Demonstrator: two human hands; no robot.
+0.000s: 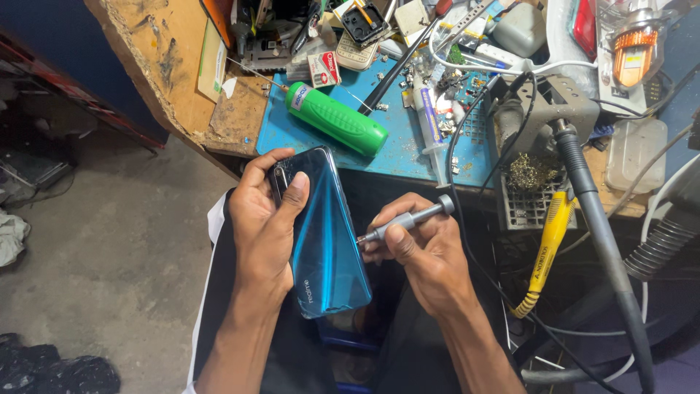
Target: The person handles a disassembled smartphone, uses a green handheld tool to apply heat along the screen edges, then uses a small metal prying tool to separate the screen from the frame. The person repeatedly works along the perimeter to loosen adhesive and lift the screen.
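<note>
Left hand clamped on phone, back cover still on | right hand gripping screwdriver, tip at phone's edge | opening barely begun

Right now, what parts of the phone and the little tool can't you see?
Head view only:
- Phone: its screen side faces away; only the shiny blue back shows.
- Phone's left edge: covered by the left hand.
- Screwdriver: its tip is too small to make out, so touching the phone's edge cannot be told; the right hand hides part of the shaft.
</note>
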